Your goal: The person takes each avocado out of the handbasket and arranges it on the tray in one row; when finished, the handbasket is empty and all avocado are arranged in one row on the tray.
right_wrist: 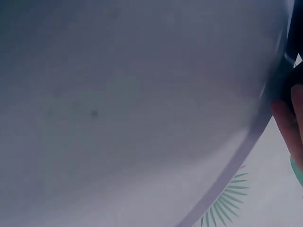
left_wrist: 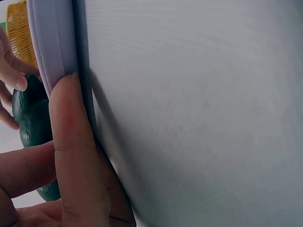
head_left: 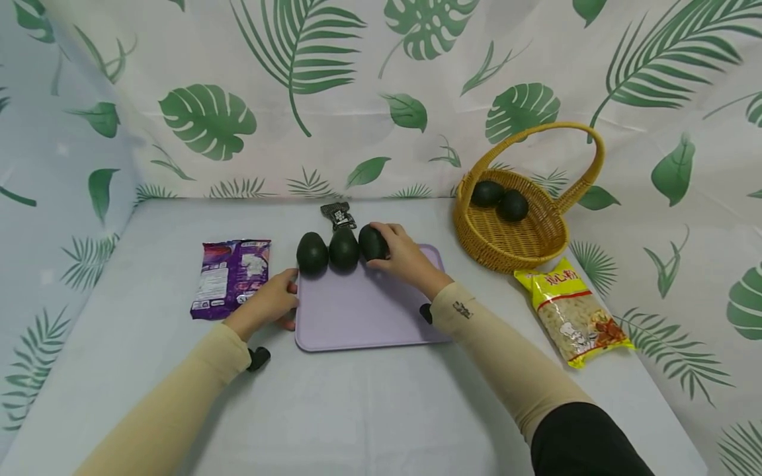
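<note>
In the head view my right hand (head_left: 407, 258) grips a dark green avocado (head_left: 373, 242) at the back edge of a lilac tray (head_left: 363, 317). Beside it, a middle avocado (head_left: 343, 250) and a left avocado (head_left: 312, 254) stand in a row, close together. My left hand (head_left: 268, 304) touches the tray's left edge with its fingertips. The left wrist view has a digit (left_wrist: 73, 146) lying straight against the tray rim (left_wrist: 52, 42), with avocados behind it. Tray surface (right_wrist: 142, 118) fills most of the right wrist view, where fingers (right_wrist: 288, 125) show at the right edge.
A wicker basket (head_left: 506, 254) with two avocados (head_left: 488, 193) stands at the back right. A yellow bag (head_left: 574, 314) lies in front of it. Left of the tray is a purple packet (head_left: 229, 277); a small black packet (head_left: 339, 215) lies behind the avocado row.
</note>
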Demonstrator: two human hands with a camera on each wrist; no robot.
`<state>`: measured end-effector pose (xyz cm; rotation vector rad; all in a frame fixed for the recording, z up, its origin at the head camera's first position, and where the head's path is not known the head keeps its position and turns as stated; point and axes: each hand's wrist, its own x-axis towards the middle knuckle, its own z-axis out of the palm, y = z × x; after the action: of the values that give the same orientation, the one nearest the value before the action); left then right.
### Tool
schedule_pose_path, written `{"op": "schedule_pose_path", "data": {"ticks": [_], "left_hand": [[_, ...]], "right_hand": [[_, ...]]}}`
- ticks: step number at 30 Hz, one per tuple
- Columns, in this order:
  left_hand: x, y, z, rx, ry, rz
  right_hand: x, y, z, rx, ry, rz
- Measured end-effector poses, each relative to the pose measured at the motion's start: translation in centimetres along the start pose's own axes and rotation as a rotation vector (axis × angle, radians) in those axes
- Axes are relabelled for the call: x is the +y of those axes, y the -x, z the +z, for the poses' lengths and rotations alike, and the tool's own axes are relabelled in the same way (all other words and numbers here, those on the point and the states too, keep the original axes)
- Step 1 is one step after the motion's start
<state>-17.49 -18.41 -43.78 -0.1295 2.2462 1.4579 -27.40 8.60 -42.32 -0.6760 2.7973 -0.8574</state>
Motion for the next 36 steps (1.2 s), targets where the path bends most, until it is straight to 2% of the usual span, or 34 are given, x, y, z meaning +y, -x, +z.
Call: {"op": "schedule_pose_path", "data": {"ticks": [6, 15, 26, 36], "left_hand": [[-0.1, -0.1, 0.0, 0.002, -0.007, -0.003], [0.0, 0.0, 0.0, 0.0, 0.001, 0.001], [0.0, 0.1, 0.1, 0.003, -0.004, 0.012], [0.2, 0.4, 0.2, 0.008, -0.015, 0.02]], "right_hand": [[0.0, 0.3, 0.3, 0.003, 0.031, 0.028], [-0.2, 0.5, 0.5, -0.046, 0.057, 0.074], [0.0, 0.9, 0.1, -0.031, 0.059, 0.079], [-0.3, 1.2, -1.1, -0.018, 0.037, 0.058]]}}
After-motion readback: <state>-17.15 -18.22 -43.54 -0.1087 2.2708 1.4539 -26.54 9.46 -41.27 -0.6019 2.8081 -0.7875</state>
